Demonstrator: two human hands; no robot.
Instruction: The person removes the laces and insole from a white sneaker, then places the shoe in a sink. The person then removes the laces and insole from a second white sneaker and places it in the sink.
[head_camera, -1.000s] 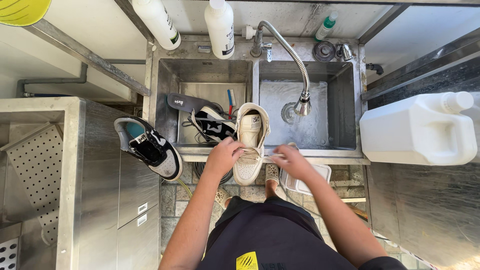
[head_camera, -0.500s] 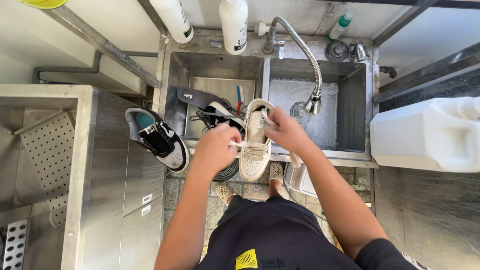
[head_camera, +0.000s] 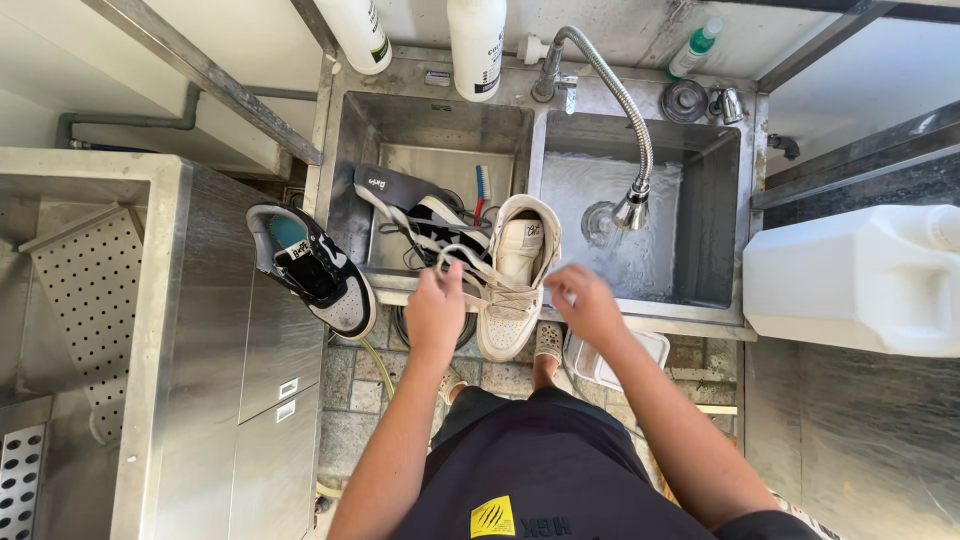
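Behind the sink (head_camera: 440, 110), two white bottles: one (head_camera: 356, 30) tilted at left, one (head_camera: 477, 45) upright with dark print on its label. Farther right, a small green-capped bottle (head_camera: 695, 45). At far right, one big white jug (head_camera: 850, 280) lying on its side. On the dark shorts, a yellow patch (head_camera: 493, 518).

Cream shoe (head_camera: 512, 275) propped on the sink's front edge, toe toward the person, between the two basins. Left hand (head_camera: 436, 312) closed on a loop of white lace (head_camera: 462, 262) pulled from the shoe. Right hand (head_camera: 586, 303) blurred beside the shoe; grip cannot tell.

Half a second ago, both hands pressed close over the shoe; now drawn apart, lace lifted leftward, right hand off the shoe.

Three shoes: cream one, black-and-white one (head_camera: 312, 268) hanging off the left rim, another (head_camera: 445, 228) in the left basin. One toothbrush (head_camera: 481, 190). One tap (head_camera: 610, 110) running.
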